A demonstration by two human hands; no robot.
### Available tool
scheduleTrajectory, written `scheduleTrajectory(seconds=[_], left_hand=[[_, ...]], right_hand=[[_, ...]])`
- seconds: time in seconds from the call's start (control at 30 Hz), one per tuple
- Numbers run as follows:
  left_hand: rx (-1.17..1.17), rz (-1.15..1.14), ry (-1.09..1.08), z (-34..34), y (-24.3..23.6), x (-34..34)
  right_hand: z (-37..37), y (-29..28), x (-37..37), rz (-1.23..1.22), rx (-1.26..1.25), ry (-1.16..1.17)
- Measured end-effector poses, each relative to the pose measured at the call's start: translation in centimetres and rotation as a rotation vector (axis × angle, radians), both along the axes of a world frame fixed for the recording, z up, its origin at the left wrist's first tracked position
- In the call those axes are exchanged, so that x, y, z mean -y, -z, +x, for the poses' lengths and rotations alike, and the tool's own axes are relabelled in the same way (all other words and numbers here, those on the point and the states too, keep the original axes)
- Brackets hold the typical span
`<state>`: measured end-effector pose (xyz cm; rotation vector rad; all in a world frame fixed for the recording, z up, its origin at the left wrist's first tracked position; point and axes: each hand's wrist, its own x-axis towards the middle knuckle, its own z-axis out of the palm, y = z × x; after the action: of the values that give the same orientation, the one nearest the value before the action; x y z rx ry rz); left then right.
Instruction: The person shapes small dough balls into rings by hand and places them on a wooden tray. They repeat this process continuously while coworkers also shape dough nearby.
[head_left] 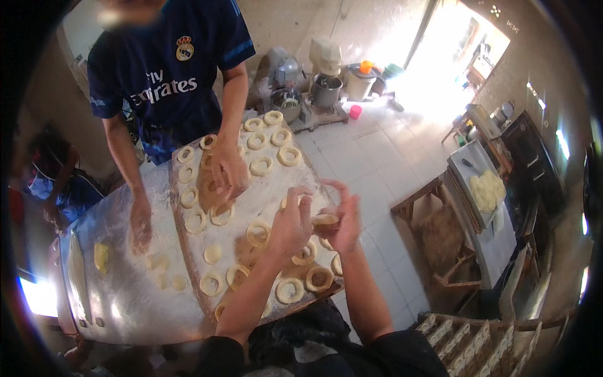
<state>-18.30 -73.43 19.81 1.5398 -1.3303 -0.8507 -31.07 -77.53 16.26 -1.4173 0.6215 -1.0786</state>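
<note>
Over the right side of a floured wooden board (286, 179), my two hands are close together with a raw dough ring (325, 219) between them. My right hand (345, 223) grips the ring, its index finger raised and bent. My left hand (294, 223) is closed at the ring's near side, fingers curled upward; part of its grip is hidden. Several more dough rings, such as this one (289, 291) by my left forearm, lie on the board. A flat dough disc (213, 254) sits left of my left hand.
Across the board a person in a dark blue shirt (169, 75) reaches one hand (229, 169) over the rings. A metal table (138, 314) holds dough pieces. Stand mixers (326, 66) stand behind; a dough-filled tray (487, 188) and wooden racks (483, 345) are to the right.
</note>
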Motion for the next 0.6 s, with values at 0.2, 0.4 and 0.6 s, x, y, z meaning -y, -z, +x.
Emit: scheduleTrajectory(seconds=[0.2, 0.4, 0.6], left_hand=[[0.038, 0.078, 0.106, -2.3, 1.2, 3.9], [0.267, 0.143, -0.081, -3.5, 6.1, 10.1], [0.752, 0.24, 0.01, -1.4, 7.2, 9.3]], right_hand=[[-2.0, -0.5, 3.7, 0.382, -0.052, -0.031], [-2.8, 1.8, 8.5, 0.2, -0.679, 0.246], [-5.5, 3.8, 9.0, 0.044, -1.068, 0.226]])
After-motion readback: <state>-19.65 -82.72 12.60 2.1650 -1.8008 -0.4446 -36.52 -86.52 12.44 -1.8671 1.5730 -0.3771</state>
